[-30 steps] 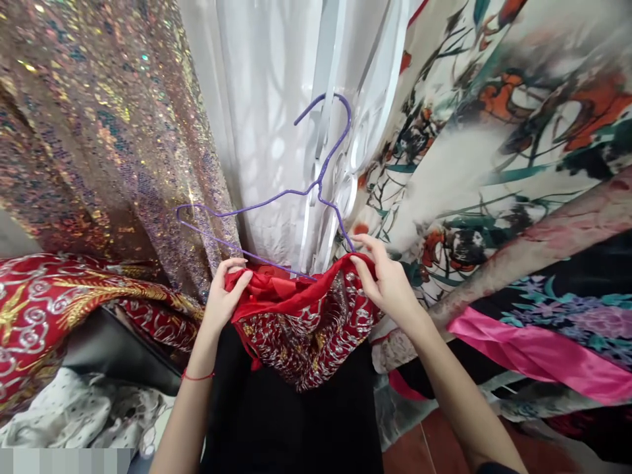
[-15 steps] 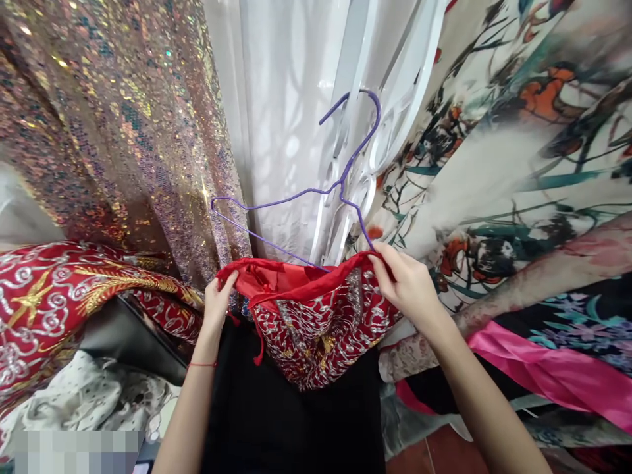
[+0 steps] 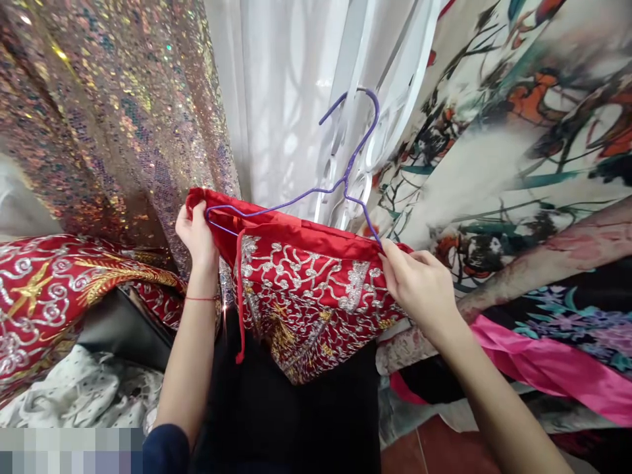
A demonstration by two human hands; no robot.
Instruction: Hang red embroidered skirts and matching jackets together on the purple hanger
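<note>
A red garment (image 3: 306,283) with silver and gold embroidery, perhaps a skirt, is stretched between my two hands by its upper edge. My left hand (image 3: 197,234) pinches the edge at the left, close to the left end of a purple wire hanger (image 3: 291,199). At the other side my right hand (image 3: 419,283) grips the edge together with the hanger's right arm. The hanger's left end sits inside the garment's opening, and its hook rises above. From the left part of the edge dangles a red cord (image 3: 241,309).
Sequined fabric (image 3: 148,112) hangs at the left, above more red embroidered cloth (image 3: 39,309) and a spotted white cloth (image 3: 83,395). A white ornate frame (image 3: 355,66) stands behind the hanger. Floral fabric (image 3: 474,178) and a pink ribbon (image 3: 553,368) lie at the right.
My left hand has moved up and left, pulling the garment's edge around the hanger's left end. The opening is now stretched wider. My right hand has shifted slightly right.
</note>
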